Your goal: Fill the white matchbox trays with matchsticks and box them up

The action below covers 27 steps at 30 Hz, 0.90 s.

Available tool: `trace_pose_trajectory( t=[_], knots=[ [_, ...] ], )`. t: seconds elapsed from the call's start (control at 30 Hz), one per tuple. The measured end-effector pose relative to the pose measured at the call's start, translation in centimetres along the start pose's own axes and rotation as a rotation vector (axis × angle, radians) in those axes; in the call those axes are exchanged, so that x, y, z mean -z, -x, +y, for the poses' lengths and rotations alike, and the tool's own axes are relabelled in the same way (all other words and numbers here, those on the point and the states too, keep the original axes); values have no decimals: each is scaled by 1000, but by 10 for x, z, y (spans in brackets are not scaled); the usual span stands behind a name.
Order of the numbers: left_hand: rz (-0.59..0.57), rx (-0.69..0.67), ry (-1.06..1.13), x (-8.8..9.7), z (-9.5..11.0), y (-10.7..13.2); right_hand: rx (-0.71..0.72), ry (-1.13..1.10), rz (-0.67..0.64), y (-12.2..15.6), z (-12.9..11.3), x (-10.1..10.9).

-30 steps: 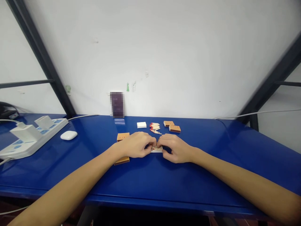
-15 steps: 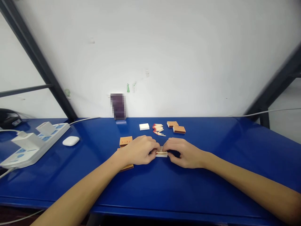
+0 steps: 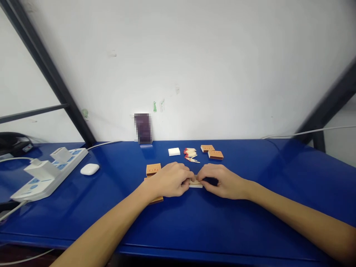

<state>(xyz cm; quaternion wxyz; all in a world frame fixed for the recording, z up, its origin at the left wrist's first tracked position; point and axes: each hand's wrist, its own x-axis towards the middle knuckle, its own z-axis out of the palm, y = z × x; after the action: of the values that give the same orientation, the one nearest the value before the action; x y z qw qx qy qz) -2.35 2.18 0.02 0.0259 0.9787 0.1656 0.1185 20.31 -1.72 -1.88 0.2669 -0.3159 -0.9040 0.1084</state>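
A small white matchbox tray (image 3: 196, 186) rests on the blue table between my two hands. Several matches (image 3: 195, 182) lie lengthwise in it. My left hand (image 3: 175, 180) is closed at the tray's left end, with thumb and forefinger on it. At the right end, my right hand (image 3: 222, 181) is curled, its thumb and fingertips pinching around the ends of the matches. Fingers cover both ends of the tray. Beyond the hands are a loose pile of red-tipped matches (image 3: 190, 152) and another white tray (image 3: 174, 151).
Two orange matchboxes (image 3: 215, 154) sit at the back right. More orange matchboxes (image 3: 153, 169) lie by my left wrist, partly covered. Further left are a white rounded case (image 3: 89, 169) and a power strip (image 3: 48, 191) with plugs. A pixelated dark object (image 3: 144, 128) stands against the wall.
The whole view has shifted slightly, so things appear further right. My right fingertips have moved a little inward over the tray and matches. My left hand stays at its end.
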Motion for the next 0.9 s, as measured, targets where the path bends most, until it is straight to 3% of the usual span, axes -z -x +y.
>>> trace_pose_trajectory(
  t=[0.27, 0.6, 0.9],
  knots=[
    [-21, 8, -30, 1, 0, -4, 100, 91, 193, 5, 7, 5],
    [-44, -8, -77, 1, 1, -3, 3, 192, 152, 8, 28, 4],
    [-41, 7, -71, 1, 2, -3, -115, 184, 222, 6, 31, -2]
  ],
)
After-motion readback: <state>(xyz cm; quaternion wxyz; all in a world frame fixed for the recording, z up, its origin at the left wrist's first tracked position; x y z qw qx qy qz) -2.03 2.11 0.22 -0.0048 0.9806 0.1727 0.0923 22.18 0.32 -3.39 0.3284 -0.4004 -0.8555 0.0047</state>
